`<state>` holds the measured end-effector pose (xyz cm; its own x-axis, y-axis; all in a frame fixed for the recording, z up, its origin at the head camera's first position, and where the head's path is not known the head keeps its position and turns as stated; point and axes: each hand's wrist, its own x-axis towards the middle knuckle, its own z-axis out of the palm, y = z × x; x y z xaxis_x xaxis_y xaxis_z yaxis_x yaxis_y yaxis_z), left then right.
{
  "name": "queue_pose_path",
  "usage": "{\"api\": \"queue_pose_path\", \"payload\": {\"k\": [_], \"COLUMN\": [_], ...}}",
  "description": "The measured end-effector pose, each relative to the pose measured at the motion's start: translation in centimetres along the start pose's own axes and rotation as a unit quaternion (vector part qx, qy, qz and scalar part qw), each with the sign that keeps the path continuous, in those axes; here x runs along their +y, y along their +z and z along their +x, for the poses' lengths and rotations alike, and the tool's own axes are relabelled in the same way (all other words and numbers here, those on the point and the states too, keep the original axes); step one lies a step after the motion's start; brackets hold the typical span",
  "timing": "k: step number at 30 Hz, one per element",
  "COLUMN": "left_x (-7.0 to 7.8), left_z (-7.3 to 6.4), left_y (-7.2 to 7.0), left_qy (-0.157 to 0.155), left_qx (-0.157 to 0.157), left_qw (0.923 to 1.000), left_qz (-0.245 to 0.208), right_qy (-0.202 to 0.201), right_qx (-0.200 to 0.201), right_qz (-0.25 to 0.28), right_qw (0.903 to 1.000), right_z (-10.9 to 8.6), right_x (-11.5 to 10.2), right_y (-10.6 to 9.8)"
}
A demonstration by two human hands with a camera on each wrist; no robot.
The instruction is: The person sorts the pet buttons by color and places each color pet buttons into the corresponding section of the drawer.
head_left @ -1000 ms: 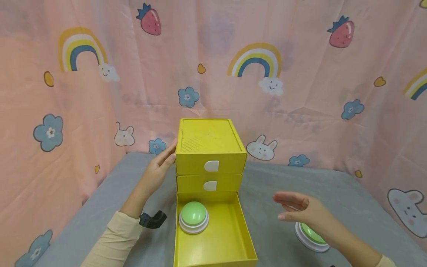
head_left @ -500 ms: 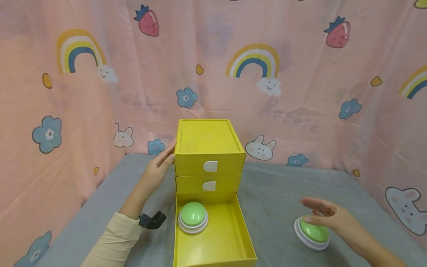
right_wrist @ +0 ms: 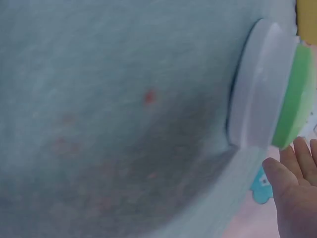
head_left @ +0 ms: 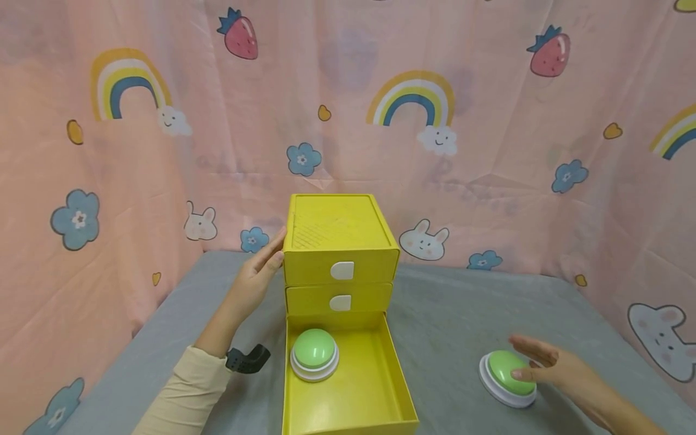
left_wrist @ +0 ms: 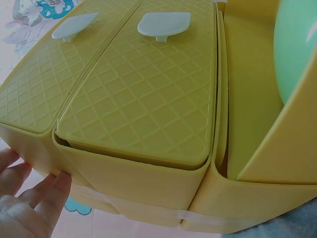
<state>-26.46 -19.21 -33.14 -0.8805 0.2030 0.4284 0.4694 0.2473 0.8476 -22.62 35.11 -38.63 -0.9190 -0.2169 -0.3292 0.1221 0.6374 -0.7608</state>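
A yellow drawer cabinet (head_left: 341, 269) stands mid-table, its bottom drawer (head_left: 370, 386) pulled out. My left hand (head_left: 255, 278) rests with straight fingers against the cabinet's left side; in the left wrist view its fingertips (left_wrist: 60, 184) touch the yellow wall. Inside the drawer, at the back left, sits a green dome push button (head_left: 315, 353) on a white base. On the table to the right lies a second green push button (head_left: 505, 370) with a white base (right_wrist: 260, 87). My right hand (head_left: 565, 371), fingers extended and thumb apart, is right at this button's right side and holds nothing.
Two upper drawers with white tabs (head_left: 342, 270) are pushed in. Grey cloth covers the table (head_left: 446, 356). A pink patterned curtain (head_left: 348, 145) hangs behind and along both sides. A black strap (head_left: 248, 359) is on the left wrist.
My right hand has moved right and down, from left of the loose button to its right side, uncovering the green dome. The left hand, cabinet and both buttons stay in place.
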Motion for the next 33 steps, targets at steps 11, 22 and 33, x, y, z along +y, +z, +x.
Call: {"api": "queue_pose_path", "payload": {"k": [11,22,33], "left_x": [0.0,0.0,-0.1], "left_z": [0.0,0.0,0.1], "left_y": [0.0,0.0,0.0], "left_qy": [-0.002,0.000,0.000], "left_qx": [0.001,0.002,0.001], "left_qw": [1.0000,1.0000,1.0000], "left_qz": [0.005,0.003,0.003], "right_qy": [0.043,0.038,0.052], "right_qx": [-0.004,-0.001,0.012], "right_qz": [0.003,0.004,-0.014], "right_qw": [0.9991,0.9993,0.9985], "right_z": [0.7,0.9,0.9], "right_x": [1.6,1.8,1.4], "right_y": [0.6,1.1,1.5]}}
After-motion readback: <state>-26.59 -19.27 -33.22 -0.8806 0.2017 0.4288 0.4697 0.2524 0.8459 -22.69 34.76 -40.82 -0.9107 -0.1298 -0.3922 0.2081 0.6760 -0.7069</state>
